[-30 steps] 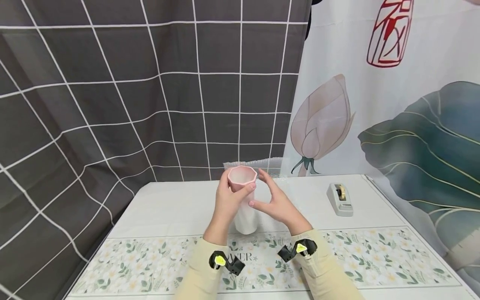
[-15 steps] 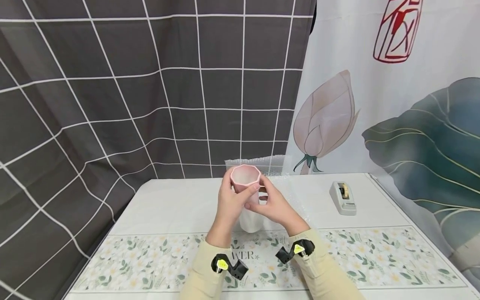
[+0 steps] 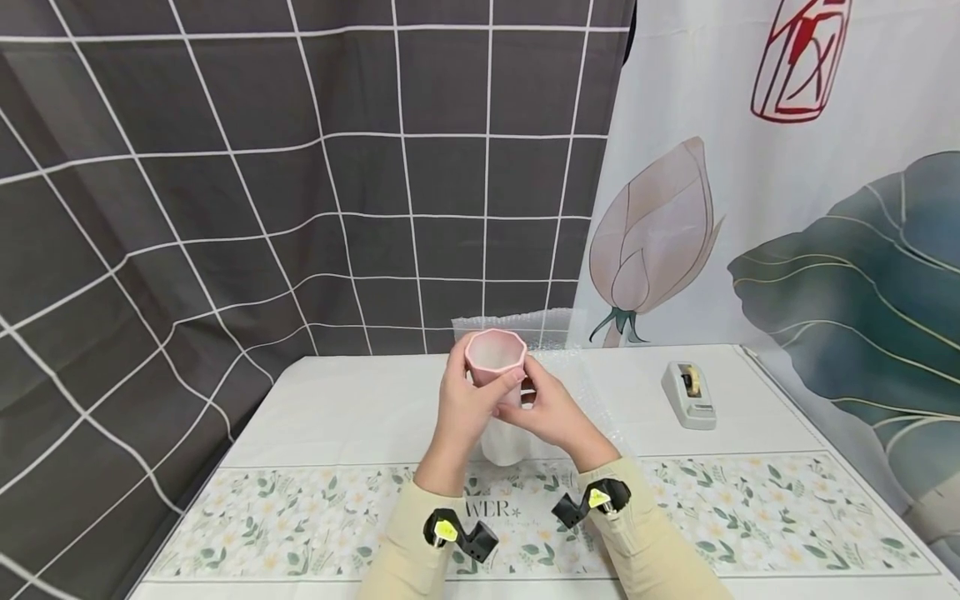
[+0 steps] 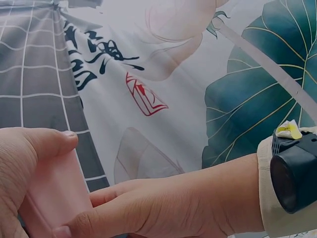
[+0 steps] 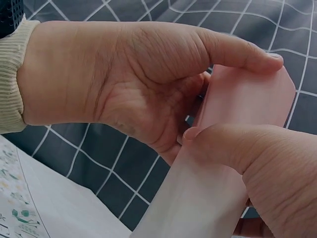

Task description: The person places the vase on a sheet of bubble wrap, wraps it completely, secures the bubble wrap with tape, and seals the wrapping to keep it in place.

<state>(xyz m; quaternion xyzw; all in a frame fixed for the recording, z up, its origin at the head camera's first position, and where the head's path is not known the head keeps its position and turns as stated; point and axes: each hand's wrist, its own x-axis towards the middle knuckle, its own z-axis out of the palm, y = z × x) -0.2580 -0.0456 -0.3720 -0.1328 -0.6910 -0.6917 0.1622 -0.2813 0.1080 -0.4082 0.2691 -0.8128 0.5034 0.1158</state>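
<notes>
A tall vase (image 3: 506, 442) with an octagonal rim fades from pink at the top to white at its base. It is held tilted over the table, its mouth facing the head camera. My left hand (image 3: 460, 398) grips the pink upper part, thumb lying just under the rim, as the right wrist view also shows. Lower on the same vase, my right hand (image 3: 551, 406) holds the other side with its thumb across the front. In the left wrist view the pink wall of the vase (image 4: 59, 186) shows between both hands. Most far-side fingers are hidden.
Clear bubble wrap (image 3: 557, 327) lies behind the vase at the table's back edge. A grey tape dispenser (image 3: 688, 396) stands at the right. A floral runner (image 3: 300, 521) crosses the front of the white table (image 3: 352, 408). Curtains hang behind and at the left.
My right hand, its fingers spread apart beside the vase a second ago, has come in and taken hold of it. The left hand keeps its grip. The head view has shifted slightly.
</notes>
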